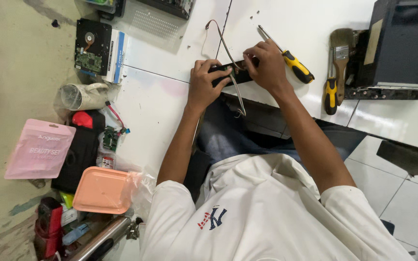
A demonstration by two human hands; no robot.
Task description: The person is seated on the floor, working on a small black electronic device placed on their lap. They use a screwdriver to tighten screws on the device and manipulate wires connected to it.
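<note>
Near the counter's (160, 96) front edge lies a narrow black panel (221, 72), pinned at both ends: the left hand (205, 84) has its fingers clamped on one end, the right hand (266, 65) pinches the other. A flat ribbon cable (228, 53) loops from it. Just beside sit a yellow-handled screwdriver (293, 65), then a paintbrush (340, 48).

Yellow-handled screwdriver (293, 65), paintbrush (341, 48), opened hard drive (92, 46), pink pouch (39, 149).
</note>
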